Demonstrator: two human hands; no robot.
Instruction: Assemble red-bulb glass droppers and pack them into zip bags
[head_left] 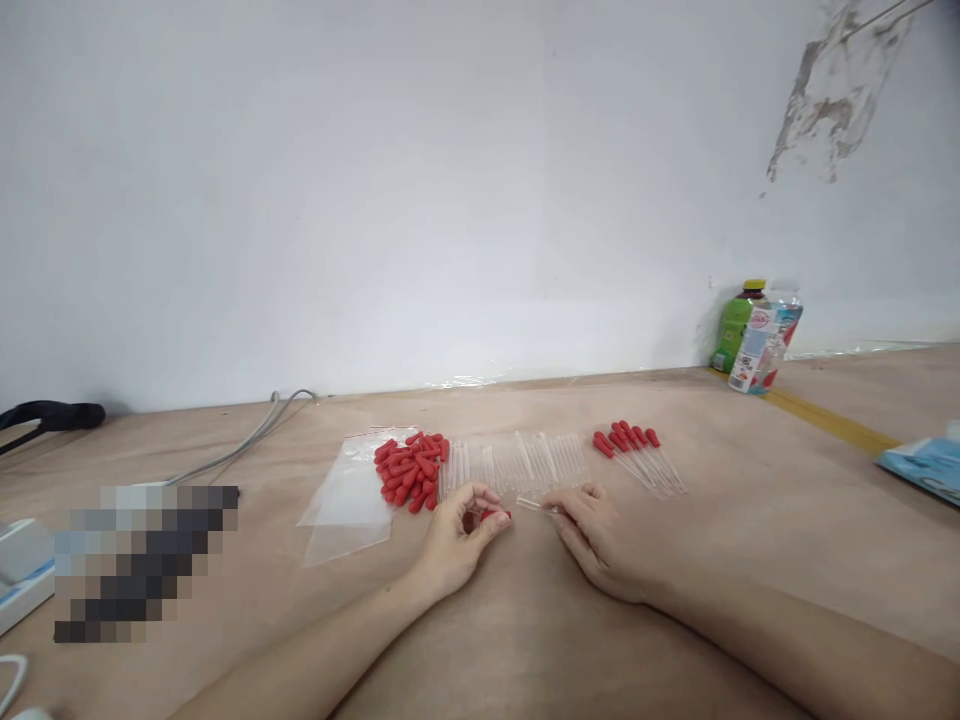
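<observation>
One red bulb [496, 515] is located near the middle of the surface [495, 640], gripped between the thumb and fingers of the left hand [454, 540]; the digits cover much of it, leaving only part visible. One clear tube [529, 503] is pinched in the fingertips of the right hand [600, 530]; its free end points toward the left hand, apart from the bulb; its other end is hidden by the fingers, and its transparent outline is hard to make out.

Left hand pose: fingers curled, thumb extended toward the right hand, grip nearly closed; right hand pose: back uppermost, fingers bent leftward in a narrow pinch; both forearms are cut off by the frame.

Beyond the hands lies a row of clear tubes [523, 460]; these blend together and cannot be reliably counted; a pile of red bulbs [409, 470] adjoins its left end, partly covering the plastic bags [346, 502]; red-capped tubes [639, 436] fan out at right.

Farther out, a green bottle [729, 338] stands partly hidden behind a labelled bottle [759, 350]; a blue packet [919, 466] is cut off at the right edge.
</observation>
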